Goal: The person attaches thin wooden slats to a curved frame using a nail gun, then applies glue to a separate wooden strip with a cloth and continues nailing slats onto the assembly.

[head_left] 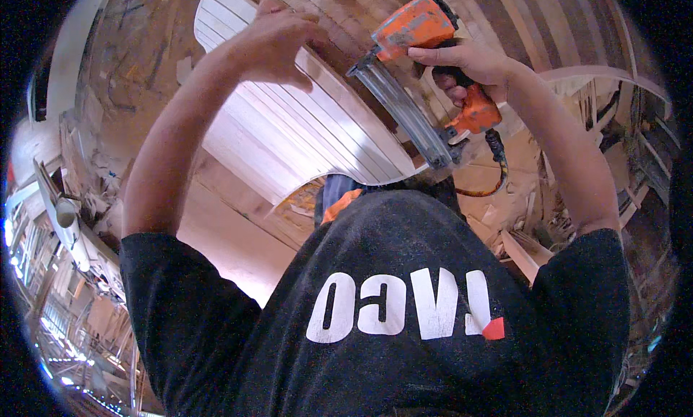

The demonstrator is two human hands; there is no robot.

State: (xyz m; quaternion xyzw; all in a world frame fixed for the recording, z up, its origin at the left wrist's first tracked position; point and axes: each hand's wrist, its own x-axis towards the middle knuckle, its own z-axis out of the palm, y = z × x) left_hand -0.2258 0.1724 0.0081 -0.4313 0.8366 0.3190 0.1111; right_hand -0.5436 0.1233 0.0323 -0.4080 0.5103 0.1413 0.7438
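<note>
My right hand [473, 67] is wrapped round the handle of an orange nail gun [417, 28]. The gun's long grey magazine [404, 110] slants down toward my body, beside a wooden strip. A pale slatted wooden panel [289, 132] with curved ends lies in front of me. Over its right edge hovers my left hand [281, 38], fingers apart and nothing visible in them; whether it touches the wood I cannot tell. The gun's nose lies near the top of the view, and no nail shows.
A dark air hose [499, 173] hangs from the gun's handle and curls back toward my body. Wood scraps [520, 222] litter the floor at the right. Wide boards [538, 27] lie at the far right, and more offcuts [72, 146] are at the left.
</note>
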